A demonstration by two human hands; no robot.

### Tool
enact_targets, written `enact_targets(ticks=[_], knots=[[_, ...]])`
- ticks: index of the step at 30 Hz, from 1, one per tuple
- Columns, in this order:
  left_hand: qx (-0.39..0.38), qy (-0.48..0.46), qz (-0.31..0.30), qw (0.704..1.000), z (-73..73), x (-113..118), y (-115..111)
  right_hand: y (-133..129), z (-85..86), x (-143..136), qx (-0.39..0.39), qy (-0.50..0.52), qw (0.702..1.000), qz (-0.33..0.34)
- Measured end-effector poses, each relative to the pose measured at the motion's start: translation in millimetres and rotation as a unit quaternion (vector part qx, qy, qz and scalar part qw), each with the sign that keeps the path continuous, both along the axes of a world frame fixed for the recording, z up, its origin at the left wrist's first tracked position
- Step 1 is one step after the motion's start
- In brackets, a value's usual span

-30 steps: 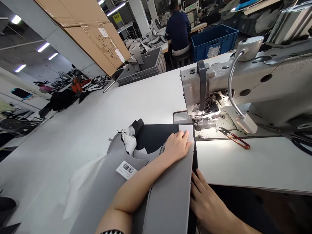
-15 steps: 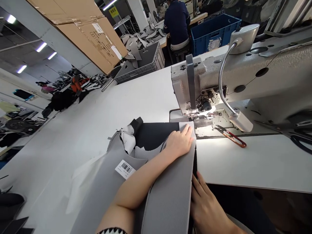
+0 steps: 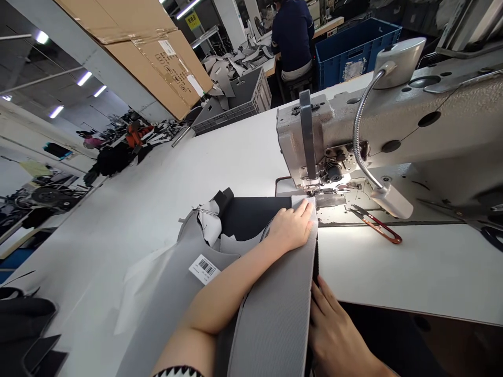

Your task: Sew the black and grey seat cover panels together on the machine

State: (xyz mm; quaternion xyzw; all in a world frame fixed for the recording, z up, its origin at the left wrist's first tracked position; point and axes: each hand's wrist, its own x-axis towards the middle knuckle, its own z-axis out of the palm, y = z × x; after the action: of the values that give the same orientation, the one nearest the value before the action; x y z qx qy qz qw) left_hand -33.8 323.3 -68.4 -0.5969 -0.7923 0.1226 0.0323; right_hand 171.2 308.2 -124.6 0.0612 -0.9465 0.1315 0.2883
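The grey cloth (image 3: 275, 309) lies on the tabletop (image 3: 401, 272), its top right corner right up at the sewing machine's (image 3: 353, 120) foot; whether the needle is in it cannot be made out. Guiding it well would seem to call for light, even pressure, both layers' edges matched and the black cloth (image 3: 255, 212) beneath smooth, with fingertips well short of the needle and the snips (image 3: 376, 224) out of the cloth's path. The left hand (image 3: 291, 229) lies palm down near the corner, its grip loose, fingers extended and pressing rather than clutching; its forearm slants across the cloth from the lower left. The right hand (image 3: 334, 330) sits lower, against the right edge, fingers pointing up and leftward; I cannot tell whether its grip pinches the layers.
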Motion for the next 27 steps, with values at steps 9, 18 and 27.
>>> enact_targets(ticks=[9,18,27], knots=[[0.031,0.004,0.003,1.0,-0.8,0.1,4.3,4.3,-0.3,-1.1,-0.003,-0.009,1.0,-0.008],[0.041,-0.002,0.0,0.999,-2.9,0.4,2.9,0.4,4.1,2.8,-0.018,-0.009,1.0,-0.003],[0.062,0.017,0.04,0.997,-7.8,22.1,-10.2,-17.4,-5.7,13.3,-0.071,0.024,0.997,0.033]])
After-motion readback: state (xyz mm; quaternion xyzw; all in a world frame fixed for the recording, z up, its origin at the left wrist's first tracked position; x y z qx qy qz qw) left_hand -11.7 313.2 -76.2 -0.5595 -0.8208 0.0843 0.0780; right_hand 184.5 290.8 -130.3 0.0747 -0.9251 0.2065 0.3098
